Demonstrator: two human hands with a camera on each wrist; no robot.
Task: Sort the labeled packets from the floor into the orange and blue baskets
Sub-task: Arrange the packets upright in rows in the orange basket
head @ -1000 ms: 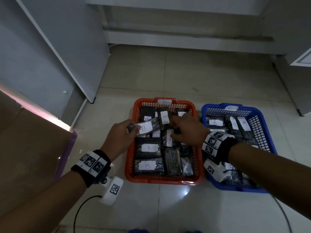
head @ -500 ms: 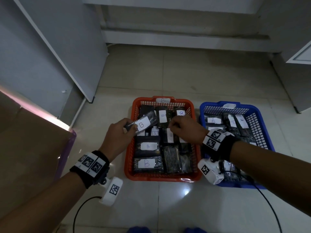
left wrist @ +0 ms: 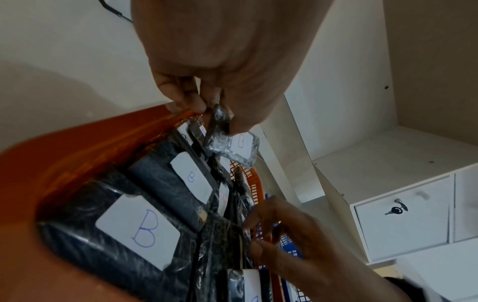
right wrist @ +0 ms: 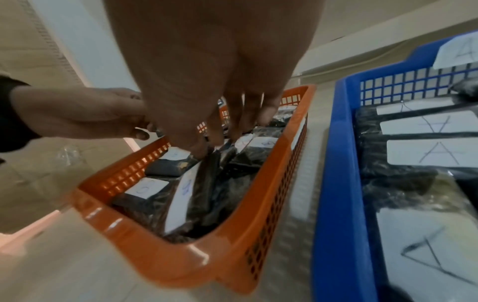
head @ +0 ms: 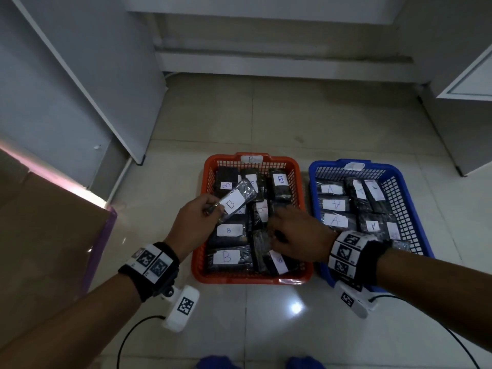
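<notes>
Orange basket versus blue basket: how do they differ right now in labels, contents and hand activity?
The orange basket carries a B tag and holds B-labeled packets; the blue basket holds A-labeled ones. Both hands are at the orange basket: the left hand pinches a B packet above it, the right hand's fingers reach among its packets. Neither hand is in the blue basket. Both are latticed plastic, side by side on the floor.

Glossy plastic baskets (head: 251, 278), crinkly shiny packet wrap (head: 246, 189), glossy floor tiles (head: 266, 328).

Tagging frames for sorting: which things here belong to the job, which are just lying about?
Job:
- clear-wrapped dark packet labelled B, pinched by left hand
- orange plastic basket
- blue plastic basket
- right hand, among the basket's packets

Lying about:
- brown cardboard box
- white drawer cabinet
</notes>
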